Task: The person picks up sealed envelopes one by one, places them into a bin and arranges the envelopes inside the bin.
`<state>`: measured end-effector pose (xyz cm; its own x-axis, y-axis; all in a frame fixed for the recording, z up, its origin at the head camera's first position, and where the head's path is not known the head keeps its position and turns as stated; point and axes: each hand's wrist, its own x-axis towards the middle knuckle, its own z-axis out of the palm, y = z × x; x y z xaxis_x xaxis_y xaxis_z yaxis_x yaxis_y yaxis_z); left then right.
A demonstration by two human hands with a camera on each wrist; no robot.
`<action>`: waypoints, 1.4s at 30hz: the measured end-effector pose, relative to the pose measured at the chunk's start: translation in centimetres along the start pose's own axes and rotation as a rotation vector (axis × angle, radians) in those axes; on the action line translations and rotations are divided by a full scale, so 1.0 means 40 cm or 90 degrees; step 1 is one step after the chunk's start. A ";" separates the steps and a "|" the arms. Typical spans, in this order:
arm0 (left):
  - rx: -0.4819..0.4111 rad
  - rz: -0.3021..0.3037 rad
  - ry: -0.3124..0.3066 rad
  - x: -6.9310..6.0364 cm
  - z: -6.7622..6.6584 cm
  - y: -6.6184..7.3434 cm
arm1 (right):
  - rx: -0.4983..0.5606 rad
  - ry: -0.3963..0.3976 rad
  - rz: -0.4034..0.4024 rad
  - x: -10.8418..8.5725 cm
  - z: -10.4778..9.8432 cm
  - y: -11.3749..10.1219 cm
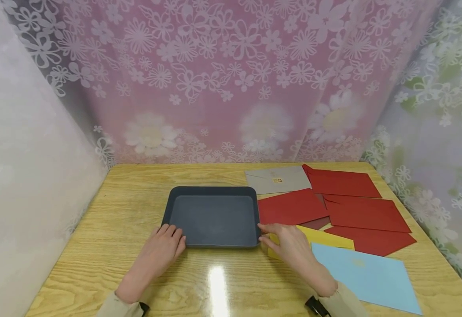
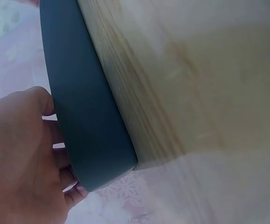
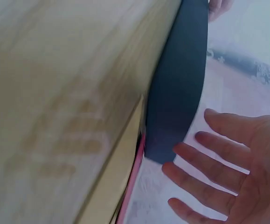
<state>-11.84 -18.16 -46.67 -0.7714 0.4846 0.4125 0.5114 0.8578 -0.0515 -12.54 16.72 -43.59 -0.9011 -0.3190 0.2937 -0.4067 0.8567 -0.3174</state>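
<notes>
A dark grey rectangular baking tray lies flat on the wooden table in front of me. At its near left corner, my left hand holds the rim with bent fingers; the left wrist view shows that hand against the tray's outer wall. By the near right corner is my right hand, thumb and index fingertips close to the rim. In the right wrist view its fingers are spread and fairly straight beside the tray wall. Partly under the right hand lies a yellow envelope.
Right of the tray lie a light blue envelope, several red envelopes partly overlapping, and a grey envelope near the back edge. Flowered curtains stand behind and beside the wooden table.
</notes>
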 end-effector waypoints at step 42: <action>-0.032 -0.039 -0.034 0.005 -0.015 0.006 | -0.036 -0.296 0.173 -0.212 -0.217 0.482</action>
<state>-11.64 -17.98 -46.07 -0.8203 0.4410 0.3642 0.4797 0.8773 0.0180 -11.45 39.44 -44.37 -0.9496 -0.2173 -0.2260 -0.1522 0.9497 -0.2736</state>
